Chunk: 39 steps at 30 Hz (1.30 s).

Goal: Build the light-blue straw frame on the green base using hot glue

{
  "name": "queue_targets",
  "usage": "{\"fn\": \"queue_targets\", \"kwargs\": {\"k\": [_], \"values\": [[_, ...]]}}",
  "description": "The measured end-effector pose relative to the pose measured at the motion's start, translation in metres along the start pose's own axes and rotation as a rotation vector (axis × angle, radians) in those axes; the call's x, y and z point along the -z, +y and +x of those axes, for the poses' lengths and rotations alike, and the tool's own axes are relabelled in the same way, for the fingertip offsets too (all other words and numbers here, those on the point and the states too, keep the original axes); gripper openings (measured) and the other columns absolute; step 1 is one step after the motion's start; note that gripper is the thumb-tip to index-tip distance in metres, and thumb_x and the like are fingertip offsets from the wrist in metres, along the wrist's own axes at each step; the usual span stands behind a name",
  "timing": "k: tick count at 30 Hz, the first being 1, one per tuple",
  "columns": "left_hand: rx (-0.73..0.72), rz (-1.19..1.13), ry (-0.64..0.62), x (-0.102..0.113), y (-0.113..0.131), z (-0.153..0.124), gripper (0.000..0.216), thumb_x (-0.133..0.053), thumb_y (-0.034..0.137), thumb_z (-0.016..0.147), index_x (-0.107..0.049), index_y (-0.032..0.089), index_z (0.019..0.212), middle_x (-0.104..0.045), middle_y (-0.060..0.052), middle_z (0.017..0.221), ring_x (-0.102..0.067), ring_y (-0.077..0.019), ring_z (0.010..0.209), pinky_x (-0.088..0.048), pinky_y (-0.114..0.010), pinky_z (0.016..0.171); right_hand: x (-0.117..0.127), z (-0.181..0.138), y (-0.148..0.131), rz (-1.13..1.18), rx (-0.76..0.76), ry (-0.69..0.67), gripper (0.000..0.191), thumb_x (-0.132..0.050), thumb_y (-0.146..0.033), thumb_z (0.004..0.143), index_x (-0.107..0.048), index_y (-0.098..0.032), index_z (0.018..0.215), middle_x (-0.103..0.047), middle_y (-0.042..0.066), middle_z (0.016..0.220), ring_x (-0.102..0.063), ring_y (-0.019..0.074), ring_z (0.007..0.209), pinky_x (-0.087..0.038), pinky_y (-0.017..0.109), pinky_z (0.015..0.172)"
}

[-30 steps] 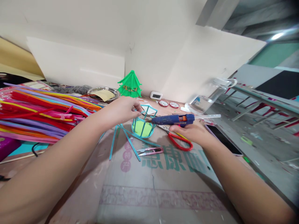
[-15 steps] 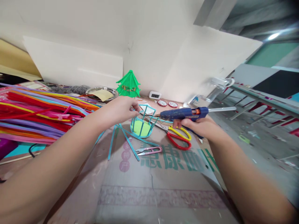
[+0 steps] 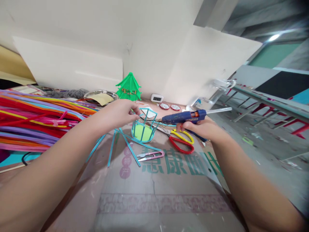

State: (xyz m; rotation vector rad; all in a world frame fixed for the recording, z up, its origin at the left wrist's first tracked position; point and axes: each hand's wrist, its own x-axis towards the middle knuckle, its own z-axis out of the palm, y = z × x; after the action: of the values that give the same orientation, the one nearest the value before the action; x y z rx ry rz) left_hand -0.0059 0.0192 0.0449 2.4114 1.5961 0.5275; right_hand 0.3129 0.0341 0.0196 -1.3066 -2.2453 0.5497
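Note:
A small open frame (image 3: 143,133) of blue pipe cleaners, with a light green round base, stands on the cardboard. At its upper left rim my left hand (image 3: 129,112) is closed in a pinch on the frame; the fingertips are partly hidden. My right hand (image 3: 196,127) grips a dark blue hot glue gun (image 3: 184,117), its nozzle pointing left towards the frame and a clear glue stick out of its back. Below the gun lie scissors (image 3: 181,145) with red and yellow handles. Pink thread snips (image 3: 152,156) and loose blue pipe cleaners (image 3: 130,149) lie in front of the frame.
Bundles of coloured pipe cleaners (image 3: 36,119) cover the left side. Behind stand a green tree (image 3: 129,88), a metal dish (image 3: 111,94), a small white clock (image 3: 157,98) and two red-rimmed discs (image 3: 169,106). A clear plastic jug (image 3: 212,91) is at the back right.
The whole view has shifted slightly, so things appear a little further left. Both hands keep their places by the frame, and the glue gun stays in my right hand.

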Motion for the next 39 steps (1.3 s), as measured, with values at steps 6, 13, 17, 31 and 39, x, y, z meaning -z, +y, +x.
{"fn": "queue_targets", "kwargs": {"k": [6,13,17,31,39], "values": [[0.01,-0.063,0.119,0.011,0.001,-0.005,0.023,-0.058,0.035,0.08,-0.073,0.022,0.09,-0.072,-0.001,0.079,-0.065,-0.0184,0.072,-0.042,-0.026,0.063,-0.003,0.006,0.005,-0.001,-0.044,0.245,0.038,-0.056,-0.054,0.086,-0.072,-0.02,0.087,-0.075,0.007,0.087,-0.07,0.0264,0.082,-0.057,0.041,0.08],[-0.046,-0.096,0.22,0.021,0.002,-0.011,0.024,-0.056,0.036,0.083,-0.073,0.021,0.091,-0.072,-0.002,0.083,-0.065,-0.0184,0.076,-0.044,-0.027,0.068,-0.016,0.035,0.024,0.072,-0.117,0.278,0.034,-0.068,-0.046,0.08,-0.07,-0.018,0.099,-0.075,0.007,0.097,-0.068,0.0264,0.089,-0.056,0.04,0.082],[-0.052,-0.107,0.239,0.023,0.003,-0.012,0.024,-0.055,0.035,0.083,-0.073,0.02,0.091,-0.072,-0.002,0.082,-0.065,-0.0178,0.075,-0.043,-0.026,0.067,-0.027,0.08,0.031,0.017,-0.229,0.294,0.034,-0.071,-0.046,0.078,-0.069,-0.017,0.096,-0.074,0.007,0.091,-0.067,0.0256,0.082,-0.054,0.037,0.077],[-0.082,-0.138,0.209,0.027,0.003,-0.013,0.025,-0.055,0.036,0.085,-0.071,0.019,0.091,-0.074,-0.003,0.082,-0.065,-0.0171,0.074,-0.044,-0.027,0.066,-0.056,0.107,0.052,-0.088,-0.308,0.061,0.038,-0.074,-0.04,0.079,-0.067,-0.014,0.106,-0.073,0.006,0.08,-0.063,0.0168,0.065,-0.051,0.031,0.066],[-0.137,-0.268,0.253,0.016,0.004,-0.011,0.021,-0.056,0.032,0.085,-0.073,0.021,0.093,-0.075,-0.002,0.089,-0.067,-0.0176,0.079,-0.048,-0.028,0.069,-0.003,0.059,0.02,-0.337,-0.298,0.361,0.023,-0.061,-0.035,0.085,-0.071,-0.015,0.091,-0.073,0.013,0.091,-0.066,0.026,0.087,-0.047,0.038,0.082]]}}
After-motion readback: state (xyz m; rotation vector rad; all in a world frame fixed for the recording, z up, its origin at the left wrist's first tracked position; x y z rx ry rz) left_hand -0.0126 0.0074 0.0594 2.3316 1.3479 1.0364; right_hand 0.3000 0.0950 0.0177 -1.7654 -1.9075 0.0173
